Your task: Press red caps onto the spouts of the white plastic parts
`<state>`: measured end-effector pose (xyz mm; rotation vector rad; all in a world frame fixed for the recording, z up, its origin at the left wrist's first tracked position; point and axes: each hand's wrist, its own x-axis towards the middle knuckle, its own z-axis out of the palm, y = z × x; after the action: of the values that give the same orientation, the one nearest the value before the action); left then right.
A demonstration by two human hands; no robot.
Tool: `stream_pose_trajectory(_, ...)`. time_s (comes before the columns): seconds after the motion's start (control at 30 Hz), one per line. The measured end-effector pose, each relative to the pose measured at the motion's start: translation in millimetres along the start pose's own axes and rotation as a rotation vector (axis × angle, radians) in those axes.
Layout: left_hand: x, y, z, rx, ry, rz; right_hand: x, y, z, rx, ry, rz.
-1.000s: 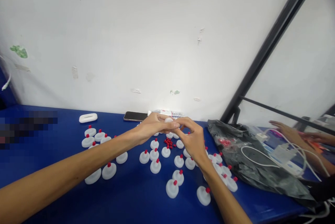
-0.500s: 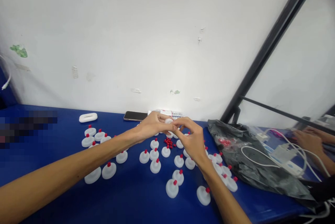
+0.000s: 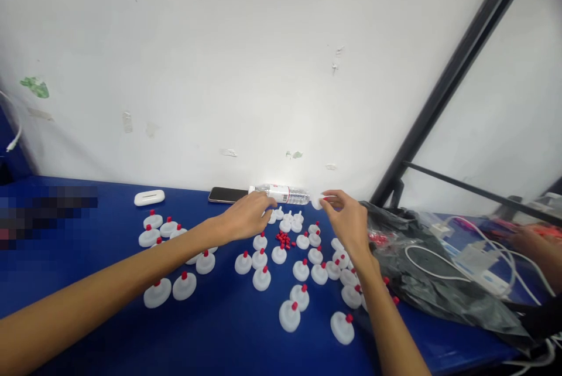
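Observation:
My right hand [image 3: 349, 221] pinches a white nozzle cap [image 3: 317, 203] with a red tip, raised near the wall to the right of the water bottle. Fingers apart and holding nothing I can see, my left hand [image 3: 248, 218] hovers at the left edge of a cluster of bare white nozzle caps [image 3: 285, 225]; whether it touches one I cannot tell. Just in front of that cluster lies a small heap of red tips [image 3: 284, 241]. Several white caps with red tips, such as a near one [image 3: 290, 315], stand spread over the blue table [image 3: 228, 329].
Along the wall lie a phone [image 3: 227, 195], a clear water bottle [image 3: 285, 194] and a white case [image 3: 149, 198]. To the right, a dark plastic bag [image 3: 421, 282] lies under a power strip [image 3: 478, 270] with white cables. Another person's hand [image 3: 533, 247] is at the far right, blurred.
My hands were together over the middle with a white cap between them. The right has moved right, carrying a red-tipped cap; the left has let go and stays beside the bare caps.

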<state>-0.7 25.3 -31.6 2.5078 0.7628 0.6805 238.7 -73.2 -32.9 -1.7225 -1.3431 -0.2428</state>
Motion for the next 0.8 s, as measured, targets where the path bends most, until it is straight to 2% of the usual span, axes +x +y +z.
stream_pose_trajectory(0.1, -0.6, -12.5, 5.3, 0.134, -0.073, 0.02, 3.1, 22.5, -1.7, -0.191, -0.086, 0.086)
stream_pose_trajectory(0.2, 0.2, -12.2, 5.2, 0.221, -0.103, 0.026, 0.0, 37.5, -1.3, -0.336, -0.181, 0.145)
stream_pose_trajectory(0.3, 1.4, -7.6, 1.5, 0.293, -0.071, 0.016, -2.8, 43.7, 0.2, -0.399, -0.289, 0.152)
stream_pose_trajectory(0.37, 1.5, -8.2, -0.3, 0.343, -0.037, 0.008, -2.4, 42.1, 1.2, -0.407, -0.318, 0.133)
stream_pose_trajectory(0.5, -0.2, -19.6, 1.7, 0.399, -0.052, 0.014, 0.1, 26.7, 5.4, -0.343, -0.336, -0.016)
stream_pose_trajectory(0.63, -0.9, -29.5, 6.8, 0.39, -0.079, 0.022, -4.5, 9.2, 15.2, -0.244, -0.449, -0.23)
stream_pose_trajectory(0.8, 2.4, -30.1, 8.6, 0.379, -0.087, 0.02, -12.8, -1.4, 22.1, -0.188, -0.506, -0.335)
